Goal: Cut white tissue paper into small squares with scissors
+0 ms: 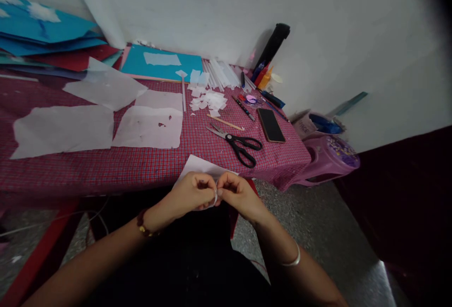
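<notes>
Between the fingertips of the left hand (200,192) and the right hand (236,194), a small piece of white paper (215,197) is pinched; each grip is narrow, thumb and fingers closed around the paper, which sits just past the table's near edge, above the person's dark-clothed lap. Behind both hands a larger pale sheet (204,167) overlaps the edge of the table (155,165), which is spread with a red checked cloth. Farther onto the cloth, beyond the right hand, lie scissors (233,141) with black handles toward the person and blades partly apart. A thin wooden stick (226,122) lies just beyond the blades, and a dark phone (270,125) rests face up to the right of the scissors. Beyond the stick is a loose heap of small white paper scraps (211,100), with a marker (243,108) to its right. White sticks (221,74) lie together behind the heap, near the wall. Left of the scissors, large torn-edged translucent sheets (67,130) spread over the cloth, some overlapping. Behind them are a blue sheet (137,62) with white pieces on it and, at the far left, a stack of coloured sheets (52,38). Off the table's right end stands a pink stool (323,158).
</notes>
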Demonstrator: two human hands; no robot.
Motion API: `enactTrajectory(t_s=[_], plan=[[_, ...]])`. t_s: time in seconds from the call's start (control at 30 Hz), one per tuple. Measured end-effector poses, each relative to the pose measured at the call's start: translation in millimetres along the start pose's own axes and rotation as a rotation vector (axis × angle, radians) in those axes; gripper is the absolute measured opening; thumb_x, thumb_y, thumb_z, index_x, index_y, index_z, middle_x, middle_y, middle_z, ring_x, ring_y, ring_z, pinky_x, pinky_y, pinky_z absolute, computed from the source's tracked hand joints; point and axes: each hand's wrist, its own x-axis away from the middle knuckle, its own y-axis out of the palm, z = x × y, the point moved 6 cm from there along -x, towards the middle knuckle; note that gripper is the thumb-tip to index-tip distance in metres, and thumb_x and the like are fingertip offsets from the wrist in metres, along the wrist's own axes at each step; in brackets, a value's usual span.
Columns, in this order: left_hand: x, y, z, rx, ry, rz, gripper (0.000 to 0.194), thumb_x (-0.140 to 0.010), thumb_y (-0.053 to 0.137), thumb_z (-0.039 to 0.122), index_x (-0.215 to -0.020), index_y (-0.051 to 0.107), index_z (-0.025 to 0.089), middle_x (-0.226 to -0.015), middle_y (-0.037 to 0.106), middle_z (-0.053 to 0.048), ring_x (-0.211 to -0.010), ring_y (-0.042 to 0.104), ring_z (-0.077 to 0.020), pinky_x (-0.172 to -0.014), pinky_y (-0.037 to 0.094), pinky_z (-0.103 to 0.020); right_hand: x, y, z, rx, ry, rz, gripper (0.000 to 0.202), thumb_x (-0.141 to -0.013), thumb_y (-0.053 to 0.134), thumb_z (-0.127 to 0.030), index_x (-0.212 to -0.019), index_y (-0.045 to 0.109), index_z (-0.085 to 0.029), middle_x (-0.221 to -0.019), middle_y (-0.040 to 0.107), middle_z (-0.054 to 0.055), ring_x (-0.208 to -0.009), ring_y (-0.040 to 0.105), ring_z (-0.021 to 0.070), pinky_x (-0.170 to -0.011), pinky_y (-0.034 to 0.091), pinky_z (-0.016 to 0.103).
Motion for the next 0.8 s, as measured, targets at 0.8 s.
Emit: enactTrajectory(t_s=[0.8], plan=[[2.1,-0.1,5.6,0.008,0.016,-0.015,0.006,-0.062,0.053,0.021,-0.063,0.055,0.016,-0.053,0.055,0.004,-0.042,0.04,-0.0043,-0.04,0.027,-0.016,-1.5,-1.9,0.0,-0.028,-0.032,0.014,0.018,-0.075,0.071,-0.027,-0.075,0.055,-0.018,-0.061,0.061,-0.005,-0.055,0.058,0.0089,-0.058,0.045,0.022]])
